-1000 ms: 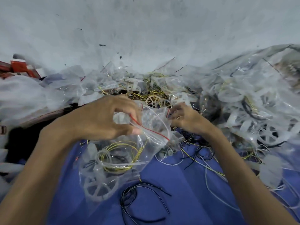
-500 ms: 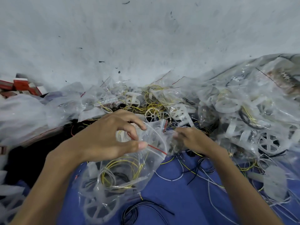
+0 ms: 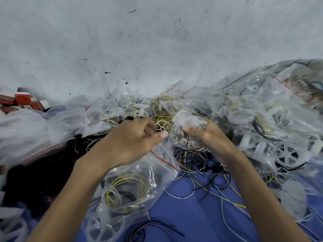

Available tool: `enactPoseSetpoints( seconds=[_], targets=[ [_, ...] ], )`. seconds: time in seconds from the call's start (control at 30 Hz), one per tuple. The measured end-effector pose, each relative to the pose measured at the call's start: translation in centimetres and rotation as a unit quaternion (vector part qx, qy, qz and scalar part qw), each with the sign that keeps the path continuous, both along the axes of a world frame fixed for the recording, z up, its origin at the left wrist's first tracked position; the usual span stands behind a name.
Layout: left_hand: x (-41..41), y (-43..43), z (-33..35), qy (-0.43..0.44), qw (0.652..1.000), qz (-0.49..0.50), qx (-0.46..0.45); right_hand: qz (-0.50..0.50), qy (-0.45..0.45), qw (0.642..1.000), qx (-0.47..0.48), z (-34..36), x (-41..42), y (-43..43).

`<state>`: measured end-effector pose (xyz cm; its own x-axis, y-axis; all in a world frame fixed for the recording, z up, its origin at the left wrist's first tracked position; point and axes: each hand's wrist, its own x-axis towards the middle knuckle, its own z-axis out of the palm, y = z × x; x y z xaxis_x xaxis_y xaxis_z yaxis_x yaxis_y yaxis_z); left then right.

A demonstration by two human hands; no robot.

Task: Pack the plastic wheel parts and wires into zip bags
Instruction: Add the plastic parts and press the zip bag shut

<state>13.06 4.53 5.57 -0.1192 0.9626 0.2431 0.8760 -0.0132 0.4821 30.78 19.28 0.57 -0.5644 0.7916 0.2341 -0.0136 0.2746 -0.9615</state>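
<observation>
step: load zip bag (image 3: 138, 186) | left hand (image 3: 129, 144) pinches its mouth, bag hanging toward 6 o'clock | right hand (image 3: 209, 137) fingers curled round clear bundle of small parts (image 3: 187, 123), 3 o'clock of mouth | I'd widen the mouth first, then feed the bundle past the red zip strip (image 3: 164, 161)
</observation>
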Motion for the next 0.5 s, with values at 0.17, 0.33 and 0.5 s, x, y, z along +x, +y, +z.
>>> enactPoseSetpoints(
  seconds=[0.17, 0.33, 0.5],
  targets=[
    [2.0, 3.4, 0.8, -0.190, 0.981, 0.013, 0.040, 0.102, 0.075, 0.988, -0.089, 1.3, -0.6, -2.0],
    [1.3, 3.2, -0.9, -0.303, 0.942, -0.023, 0.144, 0.124, 0.105, 0.985, -0.064, 1.7, -0.8, -2.4],
    [0.5, 2.2, -2.4, -0.233, 0.964, -0.043, 0.121, 0.075, 0.095, 0.992, -0.017, 0.6, -0.9, -1.5]
  ],
)
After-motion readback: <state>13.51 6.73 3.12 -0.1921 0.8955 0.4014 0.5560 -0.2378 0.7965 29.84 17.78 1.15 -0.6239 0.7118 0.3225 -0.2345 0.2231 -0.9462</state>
